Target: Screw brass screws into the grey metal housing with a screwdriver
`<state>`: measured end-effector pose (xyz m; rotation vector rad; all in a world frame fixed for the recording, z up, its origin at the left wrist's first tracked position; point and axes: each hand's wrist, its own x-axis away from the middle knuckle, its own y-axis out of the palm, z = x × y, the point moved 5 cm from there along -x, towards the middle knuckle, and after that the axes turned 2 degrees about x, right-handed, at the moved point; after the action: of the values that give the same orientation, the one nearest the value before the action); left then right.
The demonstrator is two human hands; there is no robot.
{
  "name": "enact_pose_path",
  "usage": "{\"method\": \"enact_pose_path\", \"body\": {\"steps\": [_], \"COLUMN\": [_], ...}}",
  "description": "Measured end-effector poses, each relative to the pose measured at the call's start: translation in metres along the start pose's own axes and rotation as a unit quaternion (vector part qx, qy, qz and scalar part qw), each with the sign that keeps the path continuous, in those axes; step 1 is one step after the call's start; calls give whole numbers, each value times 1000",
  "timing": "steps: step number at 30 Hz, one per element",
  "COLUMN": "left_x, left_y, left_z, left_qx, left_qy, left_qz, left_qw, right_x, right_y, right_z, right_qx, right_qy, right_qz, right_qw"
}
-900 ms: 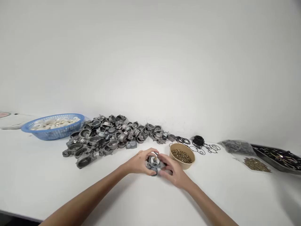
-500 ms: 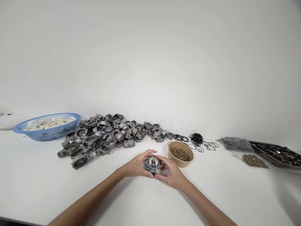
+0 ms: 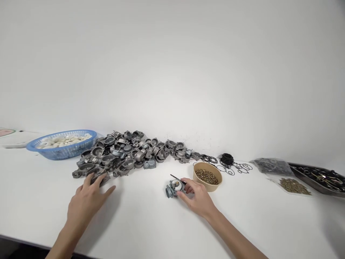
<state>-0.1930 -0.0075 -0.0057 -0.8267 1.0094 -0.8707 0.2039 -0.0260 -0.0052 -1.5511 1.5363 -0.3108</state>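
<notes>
Nearest us, our left hand (image 3: 86, 199) lies low over the table (image 3: 151, 230), fingers spread and empty, the tips just touching the front casting (image 3: 97, 178) at the near edge of the pile (image 3: 126, 154). Our right hand (image 3: 198, 198) rests on the table to the right, thumb and forefinger pinching the side of the carburetor (image 3: 172, 188), which sits on the table just left of that hand, with a thin dark pin (image 3: 177, 178) sticking out behind it.

To take a casting cleanly, we judge it best to close on that loose front piece alone, by its rim, and lift it straight toward us so the heap behind does not slide. We keep the right hand light but firm, so the carburetor does not tip or roll and its open top stays facing up.

Just beyond the right hand stands the bowl (image 3: 207, 177) of brass screws, close enough to knock, so we mind the wrist. Farther back lie black rings (image 3: 234, 167), and to the far left a blue basket (image 3: 63, 147) of pale parts.
</notes>
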Motion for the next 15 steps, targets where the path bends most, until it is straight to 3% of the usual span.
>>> {"method": "enact_pose_path", "body": {"steps": [6, 15], "left_x": [4, -19], "left_y": [9, 1], "left_z": [-5, -12], "left_qx": [5, -33], "left_qy": [-22, 9], "left_qz": [-16, -6], "left_qw": [1000, 999], "right_x": [-1, -3], "right_y": [-7, -12], "right_z": [4, 9], "right_qx": [29, 17], "right_qy": [-7, -18], "right_qz": [55, 92], "right_qw": [998, 995]}}
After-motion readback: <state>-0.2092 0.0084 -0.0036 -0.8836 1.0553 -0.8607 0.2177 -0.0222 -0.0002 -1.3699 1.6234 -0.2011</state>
